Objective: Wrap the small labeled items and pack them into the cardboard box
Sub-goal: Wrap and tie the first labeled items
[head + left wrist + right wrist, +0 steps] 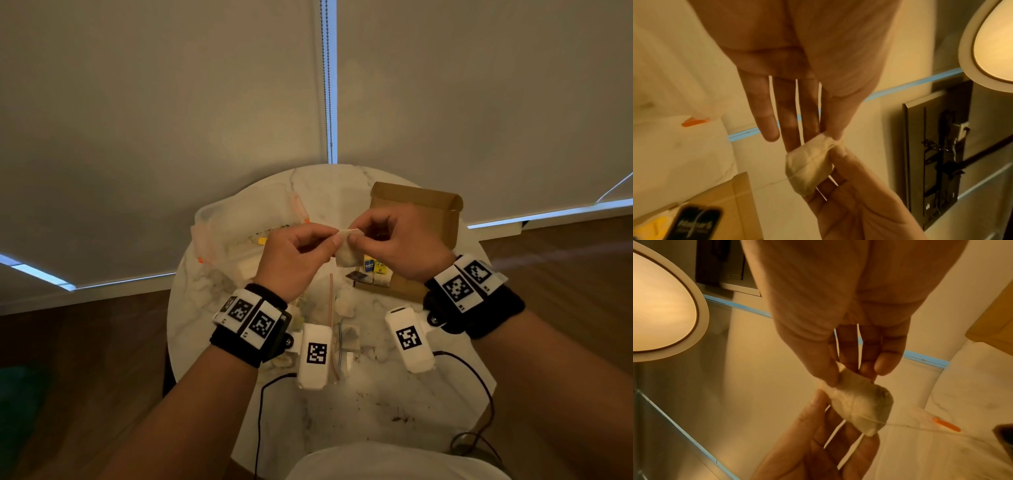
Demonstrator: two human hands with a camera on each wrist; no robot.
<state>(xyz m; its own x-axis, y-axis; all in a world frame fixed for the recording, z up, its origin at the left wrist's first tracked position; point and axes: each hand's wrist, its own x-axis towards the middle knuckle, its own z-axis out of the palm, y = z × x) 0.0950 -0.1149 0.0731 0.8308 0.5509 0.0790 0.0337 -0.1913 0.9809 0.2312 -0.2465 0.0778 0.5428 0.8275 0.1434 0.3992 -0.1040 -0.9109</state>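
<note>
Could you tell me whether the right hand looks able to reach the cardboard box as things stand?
Probably yes: the cardboard box lies open just beyond the right hand, nothing between them, though both hands are pinching a tea bag.

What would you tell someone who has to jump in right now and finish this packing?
Left hand: pinching the top corner of the little pouch.
Right hand: pinching the same corner from the other side; pouch hangs over the table.
Cardboard box: open, far right, a few labeled packets standing in it.
Done: some packets packed.
Left: finish this pouch, box it, then the pieces lying near the plastic bags.
</note>
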